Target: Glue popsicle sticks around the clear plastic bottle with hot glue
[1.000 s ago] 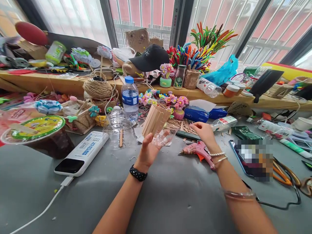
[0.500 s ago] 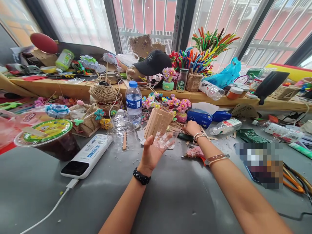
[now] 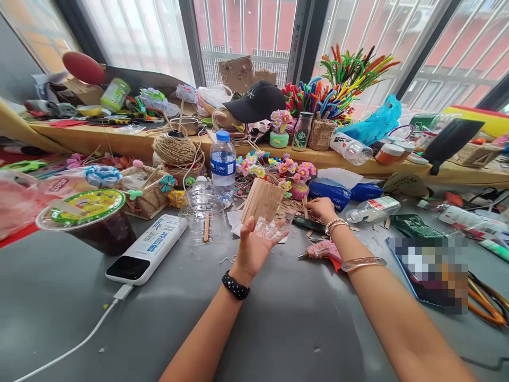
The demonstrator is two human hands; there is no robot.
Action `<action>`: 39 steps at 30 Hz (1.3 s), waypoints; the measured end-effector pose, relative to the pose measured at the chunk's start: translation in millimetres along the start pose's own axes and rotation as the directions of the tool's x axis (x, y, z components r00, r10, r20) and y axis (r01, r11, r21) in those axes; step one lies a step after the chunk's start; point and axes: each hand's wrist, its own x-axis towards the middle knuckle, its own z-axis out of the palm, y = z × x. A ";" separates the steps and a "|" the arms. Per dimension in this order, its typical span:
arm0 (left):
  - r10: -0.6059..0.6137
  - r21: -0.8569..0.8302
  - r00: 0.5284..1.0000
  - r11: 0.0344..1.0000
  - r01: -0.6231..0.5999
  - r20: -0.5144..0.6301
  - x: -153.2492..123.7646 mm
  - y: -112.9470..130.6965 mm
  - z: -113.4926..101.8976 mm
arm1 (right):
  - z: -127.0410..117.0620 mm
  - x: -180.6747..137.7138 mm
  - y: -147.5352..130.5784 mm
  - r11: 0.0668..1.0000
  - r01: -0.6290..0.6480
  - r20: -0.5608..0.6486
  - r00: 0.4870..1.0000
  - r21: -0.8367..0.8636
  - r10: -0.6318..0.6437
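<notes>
My left hand (image 3: 256, 249) holds up a piece of clear plastic (image 3: 272, 227), apparently cut from a bottle, with a row of wooden craft sticks (image 3: 262, 199) standing side by side along it. My right hand (image 3: 322, 209) reaches over the pile of loose sticks and pinches one upright craft stick (image 3: 305, 208) between thumb and fingers. Below that wrist lies a pink glue gun (image 3: 321, 250) with an orange trigger. A dark green object (image 3: 310, 224) lies just under the right fingers.
Left of my hands lie a cut clear bottle (image 3: 202, 212) with a stick on it, a water bottle (image 3: 223, 167), a white power bank (image 3: 147, 252) on a cable and a lidded drink cup (image 3: 93, 223). At right are a phone (image 3: 413, 270) and scissors (image 3: 487, 302).
My right hand has lifted slightly from the stick pile, and a craft stick now shows upright in its fingers. The whole view has shifted a little; my left hand keeps its hold.
</notes>
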 end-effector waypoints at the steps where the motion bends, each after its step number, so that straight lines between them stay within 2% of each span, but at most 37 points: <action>1: -0.001 0.001 1.000 1.000 0.001 0.000 0.2 -0.2 -0.2 | -0.4 -0.1 1.5 1.000 0.000 -0.020 1.000 0.028 0.001; 6: 0.010 0.009 1.000 1.000 -0.010 -0.021 0.5 -1.3 0.1 | -4.1 -6.7 6.7 0.985 0.073 -0.191 0.981 0.157 -0.042; 11: 0.011 0.005 1.000 1.000 -0.010 -0.020 1.6 -2.7 -0.4 | -5.3 -19.8 7.4 0.944 0.199 -0.390 0.917 0.264 -0.084; 22: 0.024 0.026 1.000 0.999 -0.024 -0.005 2.6 -5.3 -3.7 | -9.7 -29.7 8.6 0.868 0.304 -0.500 0.863 0.393 -0.075; 27: 0.036 0.032 0.999 0.999 -0.035 -0.014 2.8 -7.2 -4.0 | -24.1 -68.1 -0.1 0.754 0.407 -0.549 0.832 0.515 -0.074; 28: 0.037 0.040 0.999 0.999 -0.036 -0.022 2.8 -8.0 -4.1 | -27.5 -79.6 -3.3 0.716 0.431 -0.565 0.823 0.549 -0.062; 29: 0.039 0.049 0.999 0.998 -0.037 -0.031 2.8 -8.9 -4.3 | -31.0 -91.5 -7.0 0.603 0.481 -0.589 0.808 0.636 -0.023; 31: 0.040 0.068 0.998 0.997 -0.037 -0.047 2.8 -10.6 -4.9 | -36.5 -113.8 -15.9 0.421 0.536 -0.582 0.813 0.732 -0.022; 34: 0.045 0.095 0.997 0.995 -0.040 -0.061 2.5 -12.2 -5.3 | -37.1 -136.8 -30.5 0.314 0.485 -0.452 0.875 0.816 -0.176; 36: 0.053 0.114 0.997 0.992 -0.047 -0.049 2.0 -12.1 -5.0 | -31.2 -143.1 -38.6 0.345 0.456 -0.365 0.882 0.820 -0.298; 39: 0.066 0.149 0.998 0.987 -0.063 -0.016 1.6 -10.8 -4.3 | -18.0 -143.1 -45.7 0.414 0.478 -0.300 0.854 0.774 -0.426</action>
